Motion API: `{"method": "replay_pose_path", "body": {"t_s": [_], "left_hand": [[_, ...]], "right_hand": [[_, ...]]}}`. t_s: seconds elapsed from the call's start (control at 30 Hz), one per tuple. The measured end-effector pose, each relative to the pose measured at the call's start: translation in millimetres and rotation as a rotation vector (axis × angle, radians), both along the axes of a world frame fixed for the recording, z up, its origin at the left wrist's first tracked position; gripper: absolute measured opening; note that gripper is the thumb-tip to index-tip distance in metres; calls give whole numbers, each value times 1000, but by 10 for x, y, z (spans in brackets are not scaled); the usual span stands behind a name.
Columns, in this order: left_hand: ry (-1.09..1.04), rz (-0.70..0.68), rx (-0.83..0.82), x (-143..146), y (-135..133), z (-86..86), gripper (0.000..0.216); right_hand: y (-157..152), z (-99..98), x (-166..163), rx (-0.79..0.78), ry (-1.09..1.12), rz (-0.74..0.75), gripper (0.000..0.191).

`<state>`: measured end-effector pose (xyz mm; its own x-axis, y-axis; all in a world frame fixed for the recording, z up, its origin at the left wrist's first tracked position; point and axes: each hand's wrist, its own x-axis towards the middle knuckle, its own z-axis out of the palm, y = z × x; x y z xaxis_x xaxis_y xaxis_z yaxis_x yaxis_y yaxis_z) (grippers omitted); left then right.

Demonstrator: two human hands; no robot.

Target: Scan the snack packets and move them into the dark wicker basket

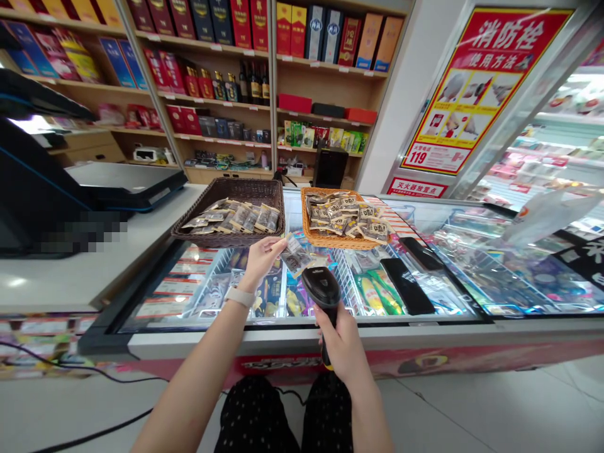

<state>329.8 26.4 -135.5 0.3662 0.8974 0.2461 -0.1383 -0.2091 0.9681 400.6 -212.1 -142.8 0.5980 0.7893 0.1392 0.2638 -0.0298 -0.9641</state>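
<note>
My left hand (262,257) pinches a small clear snack packet (296,255) and holds it above the glass freezer lid (438,277), just in front of the dark wicker basket (189,217) of similar packets. My right hand (343,347) grips a black barcode scanner (323,290), whose head points up at the packet from just below it. An orange wicker basket (325,240) with more packets sits just right of the dark one.
Two black phones (406,285) lie on the freezer lid to the right. A black cash register (51,182) stands on the white counter at left. Shelves of boxed goods and bottles fill the back wall. A cable runs across the floor at lower left.
</note>
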Motion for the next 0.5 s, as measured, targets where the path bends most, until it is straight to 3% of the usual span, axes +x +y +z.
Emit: {"method": "replay_pose_path", "body": {"t_s": [0.23,0.5], "left_hand": [[-30,46,-120,31,31,-32,47],[-33,44,-146,50,13,-68,49]], "right_hand": [[-10,-59,-84,-150,-35,86,43],[36,-92,-198,-107,-65,76,44]]}}
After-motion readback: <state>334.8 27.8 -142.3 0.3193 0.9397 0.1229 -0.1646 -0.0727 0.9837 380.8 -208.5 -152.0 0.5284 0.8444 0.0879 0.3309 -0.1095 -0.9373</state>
